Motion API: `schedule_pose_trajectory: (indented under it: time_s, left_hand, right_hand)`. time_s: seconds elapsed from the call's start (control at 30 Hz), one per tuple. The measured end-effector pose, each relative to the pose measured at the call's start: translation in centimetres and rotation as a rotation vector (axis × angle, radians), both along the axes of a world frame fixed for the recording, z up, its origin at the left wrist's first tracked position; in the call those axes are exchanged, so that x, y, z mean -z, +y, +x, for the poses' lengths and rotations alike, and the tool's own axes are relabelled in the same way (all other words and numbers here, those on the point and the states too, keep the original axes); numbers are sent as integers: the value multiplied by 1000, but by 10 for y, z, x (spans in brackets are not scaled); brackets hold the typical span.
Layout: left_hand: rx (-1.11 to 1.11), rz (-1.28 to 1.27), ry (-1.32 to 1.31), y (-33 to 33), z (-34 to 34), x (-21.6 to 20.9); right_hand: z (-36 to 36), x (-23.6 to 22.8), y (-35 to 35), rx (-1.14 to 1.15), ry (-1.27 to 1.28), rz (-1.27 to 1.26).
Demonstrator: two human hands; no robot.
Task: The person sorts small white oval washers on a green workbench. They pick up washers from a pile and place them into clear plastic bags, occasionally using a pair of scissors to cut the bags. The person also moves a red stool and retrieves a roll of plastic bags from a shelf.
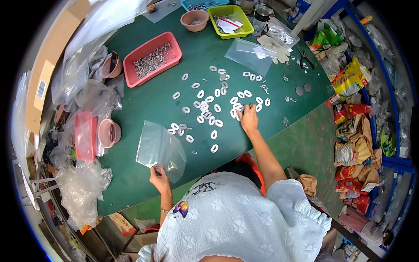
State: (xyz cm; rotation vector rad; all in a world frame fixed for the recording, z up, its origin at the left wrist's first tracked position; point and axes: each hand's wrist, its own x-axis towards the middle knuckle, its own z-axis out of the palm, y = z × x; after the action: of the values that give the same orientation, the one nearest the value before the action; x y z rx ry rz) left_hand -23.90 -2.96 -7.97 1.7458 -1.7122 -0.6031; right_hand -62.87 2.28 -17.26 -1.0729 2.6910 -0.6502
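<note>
My left hand (159, 178) pinches the lower edge of a clear plastic bag (158, 147), which lies over the green table near its front edge. Across the middle of the table are scattered many pale oval pieces (214, 134), each with a slot in its centre. My right hand (248, 118) reaches into a cluster of these ovals, right of the middle, with its fingers bent down and drawn together. Whatever lies under those fingertips is hidden. More oval pieces (247, 93) surround that hand, some of them overlapping.
A pink tray of metal rings (152, 61) stands at the back left, near a pink bowl (194, 20) and a yellow-green basket (230, 19). Pliers (305, 60), gloves (274, 48) and round discs (299, 91) lie at the right. Plastic bags (83, 187) crowd the left edge.
</note>
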Motion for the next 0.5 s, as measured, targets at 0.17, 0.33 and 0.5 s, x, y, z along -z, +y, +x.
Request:
schedule_pose_trajectory:
  time_s: [0.17,0.33,0.5]
  left_hand:
    - [-109,-54,-75,9,-6,3]
    - [-217,-57,-85,15,-18,2]
    - [-288,-66,14,22,-22,7]
  right_hand:
    - [-10,5,4,-197,-29,-35]
    - [-26,17,6,-214,-173,-181]
    - [-24,1,-8,-317,-182,-160]
